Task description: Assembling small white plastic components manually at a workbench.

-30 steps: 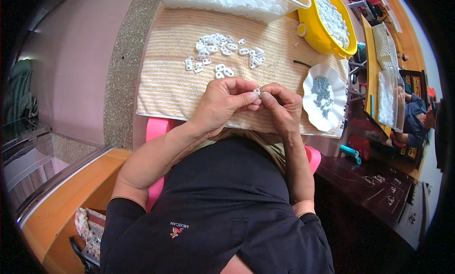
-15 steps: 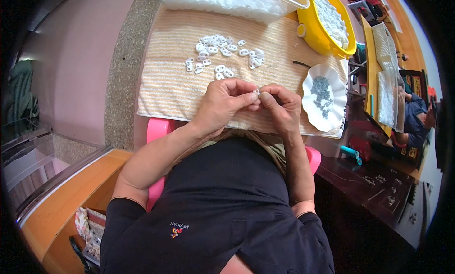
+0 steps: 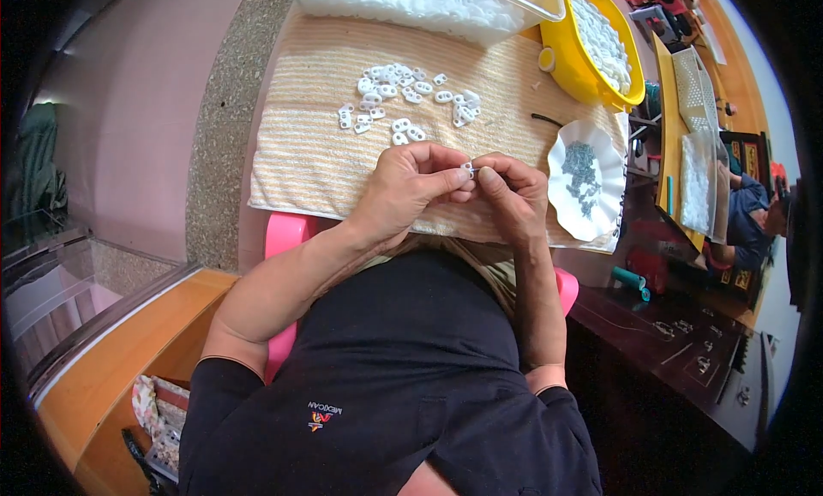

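Note:
A small white plastic piece with holes (image 3: 466, 169) is pinched between the thumb and index finger of my left hand (image 3: 417, 183), above the near edge of the towel. My right hand (image 3: 512, 187) is closed beside it, its thumb and index finger pinching a thin dark pin (image 3: 477, 169) at the white piece's right side. How far the pin sits in the piece is too small to tell. Beyond my hands lies a loose group of white two-hole pieces (image 3: 387, 91). To the right, a white wavy-rimmed plate (image 3: 611, 183) holds many tiny dark grey parts (image 3: 581, 177).
A striped towel (image 3: 309, 153) covers the table. At its far side stand a clear bin of white pieces (image 3: 411, 12) and a yellow basket (image 3: 557, 54) of more. A short black strip (image 3: 546, 118) lies near the plate. Another person (image 3: 747, 217) sits at far right.
My right fingertips have drawn slightly right, away from the white piece, and the dark pin now shows between them. My left hand keeps its pinch.

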The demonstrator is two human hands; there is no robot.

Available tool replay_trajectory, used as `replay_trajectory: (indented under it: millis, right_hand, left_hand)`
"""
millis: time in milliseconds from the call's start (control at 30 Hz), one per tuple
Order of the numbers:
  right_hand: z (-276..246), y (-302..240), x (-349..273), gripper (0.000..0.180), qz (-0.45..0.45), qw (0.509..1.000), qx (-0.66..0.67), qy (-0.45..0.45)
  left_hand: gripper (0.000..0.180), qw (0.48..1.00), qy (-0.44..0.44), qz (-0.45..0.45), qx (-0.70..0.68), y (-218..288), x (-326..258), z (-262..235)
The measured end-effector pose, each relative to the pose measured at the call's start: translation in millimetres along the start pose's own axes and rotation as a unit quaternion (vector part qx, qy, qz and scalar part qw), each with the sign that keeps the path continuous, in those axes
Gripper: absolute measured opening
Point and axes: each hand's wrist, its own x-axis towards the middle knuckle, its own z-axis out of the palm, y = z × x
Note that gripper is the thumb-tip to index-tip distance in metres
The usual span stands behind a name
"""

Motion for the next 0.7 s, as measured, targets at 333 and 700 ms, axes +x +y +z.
replay_trajectory:
  millis: [333,700]
  right_hand:
    - [-2.5,6.2,-0.1,0.011,0.005,1.000,-0.007,0.011]
    - [4.1,-3.9,-2.0,0.011,0.000,1.000,-0.015,0.017]
  left_hand:
    - [0.013,1.000,0.002,0.010,-0.007,-3.2,1.4,-1.0]
    - [0.016,1.000,0.005,0.003,-0.011,-2.1,-0.3,-2.3]
